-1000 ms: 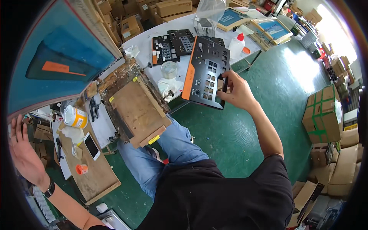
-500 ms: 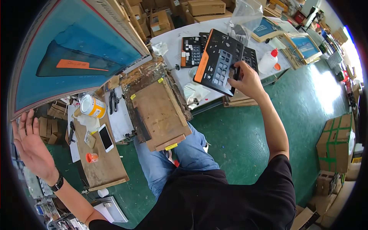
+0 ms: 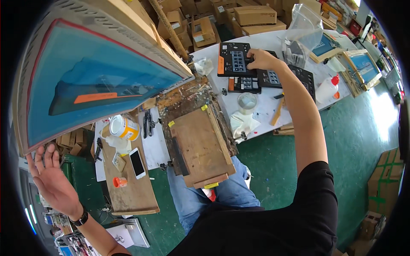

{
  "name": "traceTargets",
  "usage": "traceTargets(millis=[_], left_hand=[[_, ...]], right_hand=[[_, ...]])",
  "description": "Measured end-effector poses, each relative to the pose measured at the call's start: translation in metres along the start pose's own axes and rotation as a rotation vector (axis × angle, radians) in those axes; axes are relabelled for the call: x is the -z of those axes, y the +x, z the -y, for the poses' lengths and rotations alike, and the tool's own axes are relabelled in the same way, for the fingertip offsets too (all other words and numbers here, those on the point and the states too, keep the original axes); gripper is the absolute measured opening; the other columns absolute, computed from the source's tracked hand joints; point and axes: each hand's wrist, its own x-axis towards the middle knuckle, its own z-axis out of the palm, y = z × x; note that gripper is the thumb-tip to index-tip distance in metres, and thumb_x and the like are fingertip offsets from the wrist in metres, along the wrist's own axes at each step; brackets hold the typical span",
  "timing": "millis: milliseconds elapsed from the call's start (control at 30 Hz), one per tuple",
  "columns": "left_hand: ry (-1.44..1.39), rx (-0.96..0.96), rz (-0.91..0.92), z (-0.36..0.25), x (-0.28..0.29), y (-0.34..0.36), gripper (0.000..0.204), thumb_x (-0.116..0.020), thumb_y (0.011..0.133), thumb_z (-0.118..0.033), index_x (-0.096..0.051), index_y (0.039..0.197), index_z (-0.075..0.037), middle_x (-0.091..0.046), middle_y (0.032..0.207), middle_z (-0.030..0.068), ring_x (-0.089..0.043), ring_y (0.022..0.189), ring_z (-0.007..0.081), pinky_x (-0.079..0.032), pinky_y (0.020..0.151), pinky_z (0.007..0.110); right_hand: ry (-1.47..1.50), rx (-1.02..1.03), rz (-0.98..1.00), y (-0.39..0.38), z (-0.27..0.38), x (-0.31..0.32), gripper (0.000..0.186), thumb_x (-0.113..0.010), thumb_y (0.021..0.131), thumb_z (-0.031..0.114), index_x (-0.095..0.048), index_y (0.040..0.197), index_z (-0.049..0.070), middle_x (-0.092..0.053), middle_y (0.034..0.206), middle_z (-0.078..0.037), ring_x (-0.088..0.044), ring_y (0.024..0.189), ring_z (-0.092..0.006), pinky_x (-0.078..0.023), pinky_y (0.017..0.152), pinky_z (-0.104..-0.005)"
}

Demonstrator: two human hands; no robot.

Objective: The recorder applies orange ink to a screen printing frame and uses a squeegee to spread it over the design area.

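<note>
My right hand (image 3: 262, 59) grips the edge of a flat black control panel (image 3: 238, 68), which has an orange strip on one side and a block of square buttons or cut-outs. That panel is at the far side of the white table, over a smaller black panel (image 3: 244, 85) and beside more black panels (image 3: 270, 79). At the left, my left hand (image 3: 55, 183) is palm up with its fingers apart. Its fingertips are at the lower edge of a raised screen-printing frame (image 3: 106, 72) with blue mesh and an orange patch; whether they touch is unclear. A wooden printing board (image 3: 200, 145) with yellow tape tabs lies before me.
On the white table (image 3: 222, 102) stand a glass jar (image 3: 247, 101), crumpled cloth (image 3: 244, 124), and a white bottle with a red cap (image 3: 328, 88). A phone (image 3: 137, 163), a paint can (image 3: 124, 127) and an orange cup (image 3: 120, 182) occupy the left bench. Cardboard boxes (image 3: 256, 15) are stacked behind.
My right hand has carried the black panel away from me, lowering it from a tilt over the table to nearly flat among the other panels. My left hand keeps its place at the frame's lower edge.
</note>
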Motion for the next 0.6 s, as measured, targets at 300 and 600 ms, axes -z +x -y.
traceTargets(millis=[300, 600], left_hand=[[0.105, -0.015, -0.080, -0.001, -0.007, -0.004, 0.063, -0.035, 0.116, -0.040, -0.027, 0.164, 0.000, -0.042, 0.156, 0.0229, -0.047, 0.143, 0.0423, -0.033, 0.125, 0.053], [0.105, -0.019, -0.188, 0.001, -0.018, -0.002, 0.063, -0.036, 0.116, -0.040, -0.027, 0.164, 0.000, -0.042, 0.157, 0.0232, -0.046, 0.145, 0.0431, -0.032, 0.127, 0.054]], right_hand=[[0.010, -0.002, 0.043, 0.008, 0.006, -0.060, 0.057, -0.081, 0.075, 0.034, -0.068, 0.121, 0.003, -0.075, 0.101, -0.014, -0.070, 0.091, -0.0327, -0.056, 0.087, -0.0390], [-0.025, 0.083, 0.104, -0.025, 0.007, -0.061, 0.054, -0.080, 0.081, 0.032, -0.066, 0.124, 0.004, -0.071, 0.093, -0.013, -0.068, 0.082, -0.0305, -0.054, 0.079, -0.0380]])
